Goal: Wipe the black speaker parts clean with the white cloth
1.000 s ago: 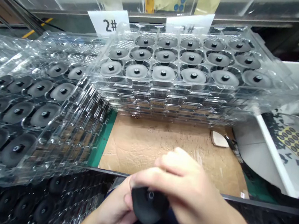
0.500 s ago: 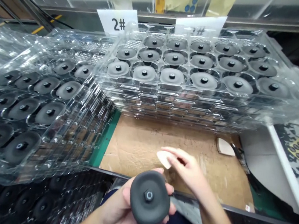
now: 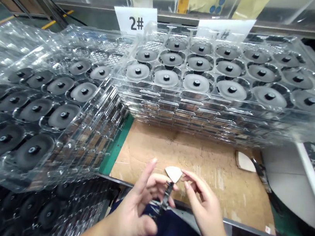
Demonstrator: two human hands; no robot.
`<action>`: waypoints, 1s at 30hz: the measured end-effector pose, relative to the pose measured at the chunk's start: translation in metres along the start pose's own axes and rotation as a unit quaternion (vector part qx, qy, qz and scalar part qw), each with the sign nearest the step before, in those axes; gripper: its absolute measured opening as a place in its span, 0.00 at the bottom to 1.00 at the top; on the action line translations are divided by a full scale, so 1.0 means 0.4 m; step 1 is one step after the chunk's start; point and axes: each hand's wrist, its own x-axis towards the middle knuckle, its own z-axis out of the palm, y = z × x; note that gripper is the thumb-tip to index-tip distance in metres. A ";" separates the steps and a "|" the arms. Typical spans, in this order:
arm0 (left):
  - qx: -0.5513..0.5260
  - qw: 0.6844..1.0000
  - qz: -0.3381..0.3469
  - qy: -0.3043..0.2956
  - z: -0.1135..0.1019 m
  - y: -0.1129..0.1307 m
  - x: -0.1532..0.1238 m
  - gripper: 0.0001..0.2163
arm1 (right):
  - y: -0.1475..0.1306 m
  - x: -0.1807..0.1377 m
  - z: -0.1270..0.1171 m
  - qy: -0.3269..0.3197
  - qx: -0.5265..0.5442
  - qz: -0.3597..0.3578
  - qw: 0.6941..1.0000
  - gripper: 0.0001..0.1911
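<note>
My left hand [image 3: 132, 210] is below the middle of the head view, with its thumb and fingers around a narrow black piece [image 3: 166, 197]. This looks like the black rounded disc turned nearly edge-on; its face is hidden. One left finger points up, clear of it. Just above the black piece is a white fan-shaped pad [image 3: 173, 173], its point downward. My right hand [image 3: 203, 200] pinches the pad's right edge between finger and thumb. Both hands are over the near edge of the brown cardboard [image 3: 152, 152].
Clear plastic trays [image 3: 155, 88] of black discs are stacked at the back, with another stack [image 3: 42, 125] on the left. A second white pad [image 3: 245, 162] lies at the right beside a dark tool [image 3: 263, 177]. Paper signs [image 3: 136, 21] stand behind.
The black disc has turned from face-up to nearly edge-on in my left hand, which has opened wider. The white pad has come against its upper end. The view has shifted slightly left.
</note>
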 end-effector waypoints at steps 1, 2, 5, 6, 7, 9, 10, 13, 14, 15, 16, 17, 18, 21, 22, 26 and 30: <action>0.119 0.992 0.036 0.011 -0.004 0.002 0.000 0.41 | 0.000 -0.013 0.003 0.010 -0.008 -0.003 1.000 0.13; 0.225 0.972 0.065 0.016 -0.008 0.005 -0.001 0.46 | 0.001 -0.026 0.006 0.019 -0.018 -0.013 1.000 0.13; 0.384 0.916 0.113 0.008 -0.014 0.014 -0.003 0.52 | -0.002 -0.045 -0.002 0.024 -0.059 -0.104 0.993 0.16; 0.395 0.911 0.114 0.009 -0.014 0.017 -0.004 0.52 | -0.007 -0.043 -0.009 0.011 -0.077 -0.151 0.985 0.18; 0.398 0.910 0.114 0.010 -0.014 0.020 -0.006 0.52 | -0.013 -0.037 -0.018 -0.008 -0.096 -0.197 0.976 0.20; 0.383 0.919 0.096 0.017 -0.012 0.024 -0.007 0.51 | -0.029 -0.020 -0.035 -0.050 -0.122 -0.265 0.955 0.21; 0.360 0.930 0.068 0.026 -0.010 0.026 -0.008 0.49 | -0.037 -0.010 -0.042 -0.066 -0.125 -0.285 0.948 0.21; 0.225 0.971 -0.061 0.059 -0.005 0.027 -0.004 0.29 | -0.055 0.007 -0.049 -0.083 -0.083 -0.284 0.952 0.15; 0.182 0.975 -0.102 0.073 -0.004 0.026 -0.001 0.20 | -0.059 0.009 -0.048 -0.084 -0.059 -0.273 0.956 0.12; 0.153 0.976 -0.129 0.089 -0.002 0.025 0.001 0.13 | -0.061 0.010 -0.047 -0.088 -0.037 -0.264 0.960 0.10; 0.143 0.974 -0.141 0.105 -0.001 0.023 0.004 0.09 | -0.063 0.011 -0.046 -0.095 -0.018 -0.258 0.961 0.10; 0.147 0.971 -0.143 0.122 0.000 0.023 0.007 0.08 | -0.064 0.014 -0.046 -0.109 -0.005 -0.261 0.959 0.12; 0.155 0.969 -0.138 0.137 0.000 0.024 0.011 0.07 | -0.064 0.021 -0.048 -0.129 0.003 -0.268 0.955 0.15; 0.188 0.964 -0.115 0.149 -0.006 0.043 0.020 0.06 | -0.059 0.073 -0.062 -0.180 0.014 -0.288 0.940 0.21; 0.214 0.960 -0.106 0.148 -0.009 0.057 0.023 0.05 | -0.055 0.101 -0.067 -0.184 0.017 -0.288 0.940 0.22; 0.393 0.905 -0.064 0.148 -0.031 0.143 0.032 0.06 | -0.006 0.237 -0.062 -0.149 0.015 -0.267 0.952 0.19; 0.550 0.823 -0.030 0.141 -0.050 0.260 0.051 0.08 | 0.077 0.334 -0.020 -0.125 0.015 -0.250 0.960 0.18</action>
